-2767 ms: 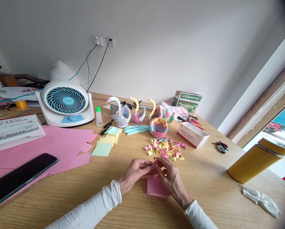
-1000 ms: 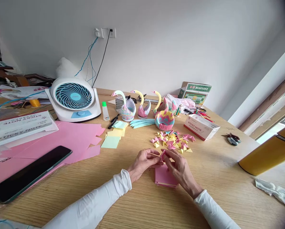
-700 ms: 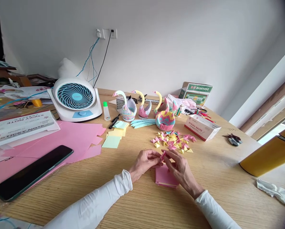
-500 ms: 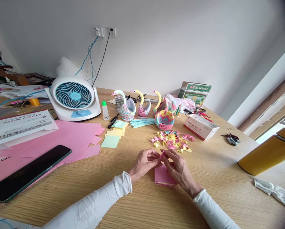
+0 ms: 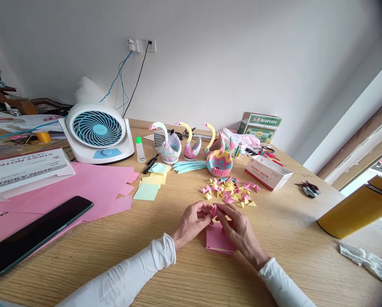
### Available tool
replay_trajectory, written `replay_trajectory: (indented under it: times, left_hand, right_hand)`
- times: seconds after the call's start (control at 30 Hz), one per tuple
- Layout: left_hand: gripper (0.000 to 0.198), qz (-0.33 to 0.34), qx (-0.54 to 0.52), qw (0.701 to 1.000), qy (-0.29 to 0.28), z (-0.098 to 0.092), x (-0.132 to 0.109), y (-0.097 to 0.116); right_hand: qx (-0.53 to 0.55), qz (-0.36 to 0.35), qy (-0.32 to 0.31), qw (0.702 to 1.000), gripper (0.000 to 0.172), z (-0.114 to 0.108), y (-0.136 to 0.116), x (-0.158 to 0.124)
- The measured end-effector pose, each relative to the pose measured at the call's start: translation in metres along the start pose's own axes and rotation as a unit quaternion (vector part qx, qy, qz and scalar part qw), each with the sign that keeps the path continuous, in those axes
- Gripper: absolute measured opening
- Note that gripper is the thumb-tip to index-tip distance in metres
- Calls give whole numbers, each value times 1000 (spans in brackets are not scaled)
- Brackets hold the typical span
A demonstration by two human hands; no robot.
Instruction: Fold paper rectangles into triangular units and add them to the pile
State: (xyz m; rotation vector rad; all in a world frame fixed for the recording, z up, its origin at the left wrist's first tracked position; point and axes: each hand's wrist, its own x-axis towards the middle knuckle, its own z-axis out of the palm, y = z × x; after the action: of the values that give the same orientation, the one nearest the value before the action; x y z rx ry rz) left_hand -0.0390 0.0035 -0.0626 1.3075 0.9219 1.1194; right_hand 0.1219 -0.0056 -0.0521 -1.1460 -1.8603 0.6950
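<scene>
Between my fingertips is a small folded piece of pink paper (image 5: 213, 210). My left hand (image 5: 193, 221) pinches it from the left, while my right hand (image 5: 239, 226) grips it from the right; both are closed. Just below the hands lies a stack of square pink notes (image 5: 219, 238), partly covered by my right hand. Beyond the fingers spreads a pile of folded paper triangles (image 5: 229, 190) in pink, yellow and blue. Behind that pile sits a round multicoloured paper bowl-shaped piece (image 5: 220, 163).
Several paper swans (image 5: 170, 149) stand at the back. A sticky note box (image 5: 267, 172) is right of the pile, a yellow flask (image 5: 354, 209) farther right. On the left are a fan (image 5: 97, 132), a phone (image 5: 37, 234), pink sheets (image 5: 94, 183) and a glue bottle (image 5: 140, 150).
Both hands stay together at almost the same spot, with slight finger movement on the pink paper, which now stands more upright and shows more. The view has shifted slightly.
</scene>
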Motion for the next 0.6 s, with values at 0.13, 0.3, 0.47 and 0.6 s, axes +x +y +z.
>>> replay_trajectory:
  times: [0.13,0.3,0.47,0.6]
  left_hand:
    - [32,-32,-66,997,3,0,-2,6]
    - [38,-61,-124,990,-5,-1,-5,12]
    - [39,-47,-112,993,-13,-2,-3,7]
    - [37,-31,-64,997,6,-2,0,0]
  right_hand:
    - [64,26,-3,998,36,2,8,1]
    - [78,24,0,997,37,4,13,2]
    - [77,14,22,997,39,7,18,-1]
    - [74,3,23,997,37,8,17,-2]
